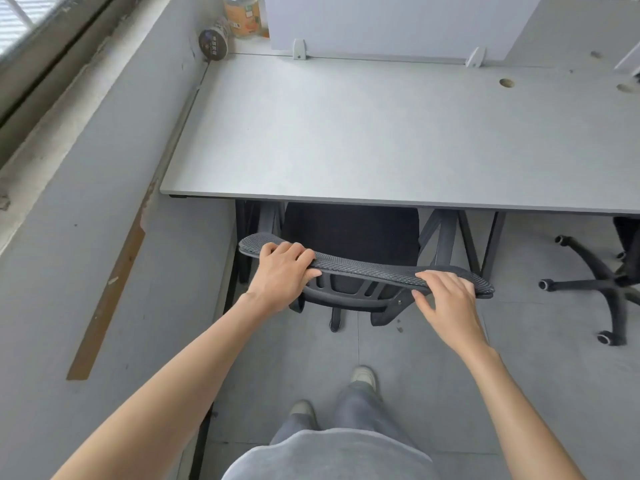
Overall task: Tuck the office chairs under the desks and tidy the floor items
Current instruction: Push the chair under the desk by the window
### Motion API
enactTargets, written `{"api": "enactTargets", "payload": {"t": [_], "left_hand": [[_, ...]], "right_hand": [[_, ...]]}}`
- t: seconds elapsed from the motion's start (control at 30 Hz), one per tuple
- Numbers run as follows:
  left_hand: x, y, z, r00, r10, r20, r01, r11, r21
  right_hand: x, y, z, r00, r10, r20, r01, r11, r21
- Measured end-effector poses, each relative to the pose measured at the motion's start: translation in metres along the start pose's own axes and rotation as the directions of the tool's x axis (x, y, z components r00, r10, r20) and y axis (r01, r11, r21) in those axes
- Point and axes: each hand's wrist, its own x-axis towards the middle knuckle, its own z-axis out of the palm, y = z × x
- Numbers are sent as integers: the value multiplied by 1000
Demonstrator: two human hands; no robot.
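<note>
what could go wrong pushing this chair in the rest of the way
1. The left hand and right hand grip the chair's backrest top, close to the desk edge; the fingers might get pinched if it rolls far in.
2. The second chair's wheeled base sticks out at right, a possible trip hazard.

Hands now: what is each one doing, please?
Left hand: grips the chair back.
Right hand: also grips it.

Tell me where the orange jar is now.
The orange jar stands at the far left corner of the desk, beside the tipped can and the divider panel.
</note>
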Motion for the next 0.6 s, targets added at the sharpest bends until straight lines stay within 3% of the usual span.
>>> {"api": "enactTargets", "payload": {"t": [0.3,0.4,0.5,0.6], "left_hand": [[44,60,15,999,-37,-15,37,999,15],[55,75,17,1000,-3,-10,3,1000,14],[77,80,13,989,91,120,-97,995,39],[96,88,11,950,-64,305,52,997,49]], "right_hand": [[24,73,-20,1000,0,19,0,1000,26],[37,99,-28,991,21,135,-8,995,-99],[57,119,-39,966,27,257,28,978,-208],[68,126,-40,962,-21,271,73,980,-185]]}}
